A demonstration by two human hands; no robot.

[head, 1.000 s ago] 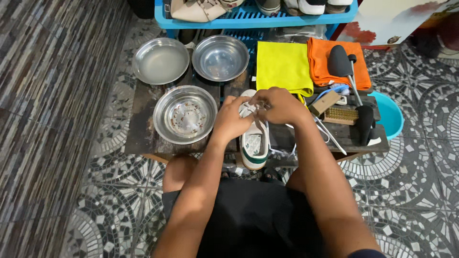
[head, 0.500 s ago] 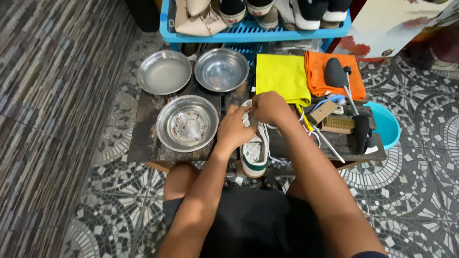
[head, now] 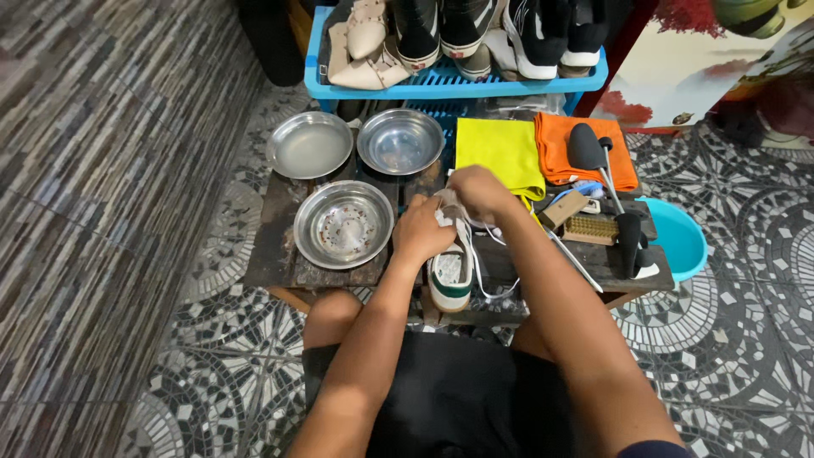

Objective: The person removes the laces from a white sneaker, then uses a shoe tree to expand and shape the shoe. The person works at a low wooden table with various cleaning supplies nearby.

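A white sneaker [head: 450, 273] with a green heel patch lies on a low dark wooden table [head: 273, 246], heel toward me. My left hand [head: 421, 227] grips its upper part near the tongue. My right hand [head: 479, 190] is closed over the front of the shoe, fingers at the white laces [head: 485, 278], which trail loose over the table on the right. The toe of the sneaker is hidden under both hands.
Three steel bowls [head: 343, 223] [head: 309, 144] [head: 400, 140] sit on the table's left. A yellow cloth [head: 498, 153], an orange cloth [head: 555, 148], brushes [head: 591, 229] and a black shoe tree [head: 615, 199] lie right. A blue basin [head: 680, 240] stands on the floor, a blue shoe rack [head: 462, 85] behind.
Both hands stay on the sneaker and have shifted slightly along its front. The head camera has tilted, so the table sits lower in view and more of the shoe rack shows.
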